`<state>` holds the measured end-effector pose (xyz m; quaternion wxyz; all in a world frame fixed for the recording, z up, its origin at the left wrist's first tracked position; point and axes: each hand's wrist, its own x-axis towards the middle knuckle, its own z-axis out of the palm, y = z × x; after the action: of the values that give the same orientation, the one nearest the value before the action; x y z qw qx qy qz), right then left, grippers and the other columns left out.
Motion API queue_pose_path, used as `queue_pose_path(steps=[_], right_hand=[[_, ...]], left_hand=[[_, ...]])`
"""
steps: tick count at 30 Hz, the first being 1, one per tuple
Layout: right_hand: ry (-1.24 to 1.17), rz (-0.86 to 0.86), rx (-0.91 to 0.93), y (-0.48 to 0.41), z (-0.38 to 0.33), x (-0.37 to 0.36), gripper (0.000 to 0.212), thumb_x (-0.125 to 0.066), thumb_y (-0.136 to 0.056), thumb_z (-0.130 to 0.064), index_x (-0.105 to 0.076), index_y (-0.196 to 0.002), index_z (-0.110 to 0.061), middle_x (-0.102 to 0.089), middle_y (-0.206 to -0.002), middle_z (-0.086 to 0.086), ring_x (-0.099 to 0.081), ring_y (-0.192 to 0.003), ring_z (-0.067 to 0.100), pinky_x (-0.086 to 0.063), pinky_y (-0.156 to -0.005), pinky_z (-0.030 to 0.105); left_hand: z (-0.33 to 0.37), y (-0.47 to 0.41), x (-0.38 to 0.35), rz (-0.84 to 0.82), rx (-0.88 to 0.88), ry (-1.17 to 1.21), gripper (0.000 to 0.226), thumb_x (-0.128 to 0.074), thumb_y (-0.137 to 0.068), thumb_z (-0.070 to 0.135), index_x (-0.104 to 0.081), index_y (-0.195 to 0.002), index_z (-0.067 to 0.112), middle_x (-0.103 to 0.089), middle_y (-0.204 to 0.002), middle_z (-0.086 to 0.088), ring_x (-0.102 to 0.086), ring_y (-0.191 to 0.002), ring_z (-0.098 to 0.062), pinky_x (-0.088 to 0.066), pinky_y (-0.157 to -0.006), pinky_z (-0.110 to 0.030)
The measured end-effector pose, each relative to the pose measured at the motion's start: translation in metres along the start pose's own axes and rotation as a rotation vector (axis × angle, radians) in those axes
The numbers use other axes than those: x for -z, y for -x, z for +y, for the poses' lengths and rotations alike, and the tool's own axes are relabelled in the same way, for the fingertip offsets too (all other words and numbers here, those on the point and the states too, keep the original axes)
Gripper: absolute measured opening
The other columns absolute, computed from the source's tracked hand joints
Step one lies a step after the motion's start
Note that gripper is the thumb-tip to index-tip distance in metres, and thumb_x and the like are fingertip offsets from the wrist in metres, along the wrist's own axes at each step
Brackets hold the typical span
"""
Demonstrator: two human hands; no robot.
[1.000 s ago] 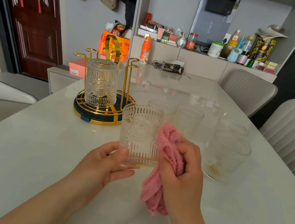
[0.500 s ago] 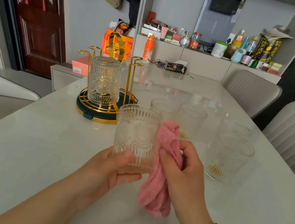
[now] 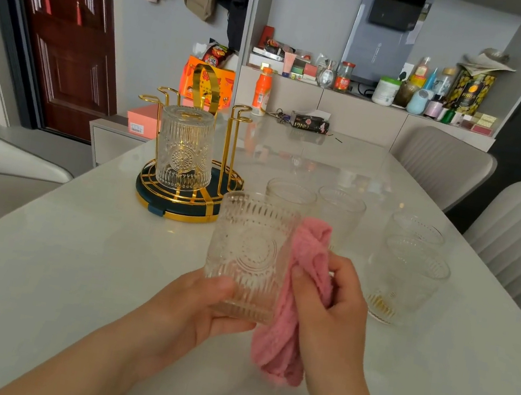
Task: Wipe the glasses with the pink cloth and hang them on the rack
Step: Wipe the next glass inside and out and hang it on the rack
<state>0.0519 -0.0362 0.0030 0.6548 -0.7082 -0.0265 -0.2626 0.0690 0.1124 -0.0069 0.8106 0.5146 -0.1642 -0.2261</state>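
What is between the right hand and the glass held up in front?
The pink cloth: the right hand grips it against the side of the glass, which the left hand holds near its base. The head view shows this.

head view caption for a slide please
Left hand holds a glass while the right hand presses a pink cloth against its side.

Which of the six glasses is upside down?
The glass on the gold rack: it sits mouth down. The held glass, in the left hand, and the four glasses on the table stand mouth up.
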Motion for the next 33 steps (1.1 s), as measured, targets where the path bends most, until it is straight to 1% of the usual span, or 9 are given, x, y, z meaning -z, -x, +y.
queue_pose_path(steps=[3,9,12,14,17,23,26,29,33], right_hand=[[0.036,-0.052,-0.014,0.006,0.002,-0.005,0.011,-0.065,-0.072,-0.020,-0.055,-0.067,-0.023,-0.055,-0.073,0.000,-0.050,-0.059,0.001,-0.040,-0.055,0.009],[0.181,-0.074,0.322,0.015,-0.006,-0.010,0.015,-0.054,-0.063,-0.028,-0.049,-0.074,-0.038,-0.048,-0.105,-0.014,-0.049,-0.096,-0.011,-0.037,-0.074,0.000],[0.120,0.053,0.296,0.010,-0.013,-0.006,0.023,-0.058,-0.064,-0.030,-0.054,-0.075,-0.050,-0.046,-0.106,-0.021,-0.047,-0.097,-0.018,-0.035,-0.077,-0.002],[0.057,0.182,0.226,0.005,-0.016,0.000,0.028,-0.069,-0.070,-0.018,-0.057,-0.077,-0.042,-0.047,-0.108,-0.011,-0.047,-0.091,-0.022,-0.035,-0.075,-0.004],[0.010,0.272,0.095,-0.007,-0.023,0.013,0.029,-0.063,-0.078,-0.005,-0.058,-0.077,-0.033,-0.049,-0.109,-0.003,-0.050,-0.082,-0.020,-0.038,-0.073,-0.003],[0.110,-0.142,0.028,-0.021,-0.037,0.030,0.027,-0.064,-0.077,-0.003,-0.065,-0.075,-0.030,-0.061,-0.099,-0.008,-0.057,-0.080,-0.008,-0.045,-0.073,0.006],[0.268,-0.382,0.012,-0.027,-0.053,0.039,0.021,-0.067,-0.076,-0.004,-0.067,-0.075,-0.025,-0.061,-0.096,-0.007,-0.057,-0.079,-0.008,-0.045,-0.072,0.006],[0.501,-0.637,0.014,-0.032,-0.077,0.044,0.031,-0.060,-0.076,0.005,-0.065,-0.074,-0.025,-0.061,-0.092,-0.009,-0.056,-0.076,-0.008,-0.044,-0.071,0.005],[0.810,-0.923,-0.045,-0.037,-0.102,0.035,0.027,-0.051,-0.075,0.006,-0.058,-0.060,-0.015,-0.048,-0.059,-0.010,-0.045,-0.050,-0.001,-0.038,-0.055,0.007]], left_hand=[[0.000,-0.003,0.003,0.057,-0.029,0.128,0.077,-0.089,-0.022,0.049,-0.075,-0.090,0.014,-0.070,-0.102,-0.016,-0.070,-0.088,-0.026,-0.057,-0.068,-0.030],[0.000,-0.005,0.009,0.048,0.002,0.103,0.083,-0.088,-0.023,0.051,-0.071,-0.096,0.014,-0.069,-0.104,-0.017,-0.069,-0.089,-0.026,-0.056,-0.079,-0.036],[0.002,-0.001,0.006,-0.042,0.028,-0.053,0.093,-0.086,-0.030,0.054,-0.062,-0.108,0.011,-0.071,-0.104,-0.010,-0.068,-0.095,-0.023,-0.057,-0.079,-0.033],[0.004,0.002,0.003,-0.063,0.044,-0.170,0.092,-0.086,-0.030,0.051,-0.059,-0.109,0.013,-0.073,-0.100,-0.004,-0.069,-0.092,-0.016,-0.055,-0.072,-0.024],[0.004,0.003,0.001,-0.041,0.069,-0.334,0.082,-0.072,-0.038,0.038,-0.054,-0.116,0.019,-0.071,-0.106,0.001,-0.066,-0.098,-0.012,-0.053,-0.077,-0.021],[0.008,0.004,0.007,0.010,0.015,-0.431,0.072,-0.073,-0.032,0.036,-0.053,-0.100,0.036,-0.070,-0.088,0.026,-0.066,-0.084,0.005,-0.048,-0.060,-0.008],[0.010,0.005,0.009,-0.002,-0.010,-0.465,0.071,-0.074,-0.031,0.035,-0.053,-0.099,0.036,-0.068,-0.086,0.030,-0.065,-0.083,0.008,-0.048,-0.060,-0.008],[0.011,0.006,0.007,-0.037,-0.022,-0.517,0.074,-0.075,-0.031,0.037,-0.052,-0.102,0.038,-0.067,-0.089,0.031,-0.064,-0.086,0.008,-0.048,-0.064,-0.008],[0.011,0.010,0.001,-0.103,-0.050,-0.602,0.077,-0.075,-0.031,0.040,-0.051,-0.105,0.040,-0.066,-0.095,0.032,-0.064,-0.090,0.006,-0.048,-0.071,-0.009]])
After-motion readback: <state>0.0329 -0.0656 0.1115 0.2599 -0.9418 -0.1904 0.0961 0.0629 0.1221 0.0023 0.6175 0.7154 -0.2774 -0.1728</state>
